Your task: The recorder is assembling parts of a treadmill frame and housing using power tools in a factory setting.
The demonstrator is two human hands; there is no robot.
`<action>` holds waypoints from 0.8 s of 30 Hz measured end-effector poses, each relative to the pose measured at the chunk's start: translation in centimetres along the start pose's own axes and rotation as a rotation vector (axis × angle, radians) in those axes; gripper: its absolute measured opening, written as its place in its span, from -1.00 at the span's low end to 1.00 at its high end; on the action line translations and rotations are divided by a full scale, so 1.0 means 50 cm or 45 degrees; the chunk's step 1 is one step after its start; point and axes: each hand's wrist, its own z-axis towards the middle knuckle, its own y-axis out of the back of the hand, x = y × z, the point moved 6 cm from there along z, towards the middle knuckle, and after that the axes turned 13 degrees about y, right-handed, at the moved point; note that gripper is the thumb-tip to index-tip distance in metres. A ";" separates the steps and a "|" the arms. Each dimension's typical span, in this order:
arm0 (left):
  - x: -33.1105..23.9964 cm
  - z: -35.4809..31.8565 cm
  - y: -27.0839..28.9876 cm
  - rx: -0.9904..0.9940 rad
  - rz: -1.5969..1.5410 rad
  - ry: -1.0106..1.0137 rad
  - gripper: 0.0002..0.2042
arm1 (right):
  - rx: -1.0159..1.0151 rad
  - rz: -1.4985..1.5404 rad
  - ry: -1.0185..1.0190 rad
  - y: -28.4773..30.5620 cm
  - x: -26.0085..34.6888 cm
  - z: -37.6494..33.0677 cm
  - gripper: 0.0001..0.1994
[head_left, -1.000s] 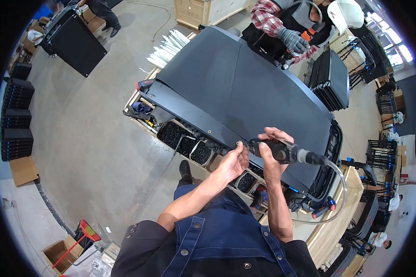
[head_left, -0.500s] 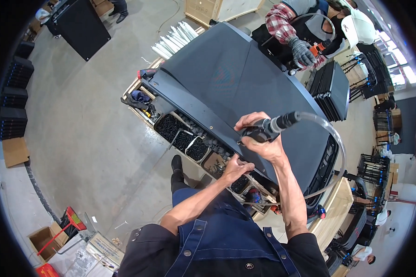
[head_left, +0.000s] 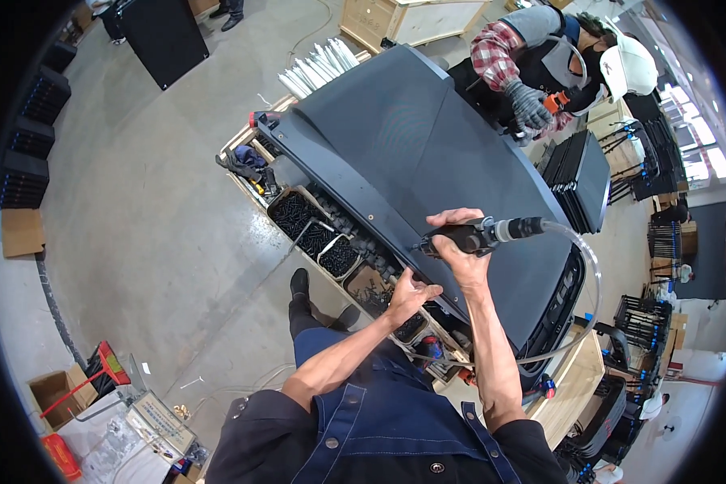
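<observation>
A large dark grey panel (head_left: 395,129) with a ridge down it lies across the bench before me. My right hand (head_left: 464,250) is wrapped round a black air screwdriver (head_left: 472,236), which is held sideways with its tip by the panel's near edge. From its back end a clear hose (head_left: 593,266) loops down to the right. My left hand (head_left: 411,297) grips the panel's near edge, left of and below the tool, with some fingers hidden. Just under that edge stand bins of black screws (head_left: 294,214), a smaller bin of screws (head_left: 339,258) and a tray of small metal parts (head_left: 369,289).
Across the panel a person in a plaid sleeve (head_left: 492,60) and grey glove holds an orange-and-black tool (head_left: 558,101). White tubes (head_left: 319,68) stick out at the far left corner. Stacked black panels (head_left: 574,173) stand at right. A wooden crate (head_left: 403,20) is behind.
My view has shifted slightly. The screwdriver has tipped flatter, its hose end swinging to the right, while my left hand stays at the panel's edge.
</observation>
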 end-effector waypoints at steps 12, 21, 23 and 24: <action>-0.216 0.004 0.235 -0.413 -0.079 0.038 -0.22 | -0.405 -0.108 -0.100 -0.010 0.018 -0.022 -0.48; -0.450 0.050 0.348 -0.410 -0.165 -0.180 -0.30 | -0.304 -0.310 -0.101 -0.046 0.033 -0.054 -0.47; -0.466 0.061 0.335 -0.337 -0.063 -0.192 -0.36 | -0.551 -0.267 -0.268 -0.033 0.030 -0.059 -0.43; -0.477 0.051 0.338 -0.364 -0.004 -0.209 -0.37 | -0.637 -0.294 -0.328 -0.035 0.029 -0.066 -0.39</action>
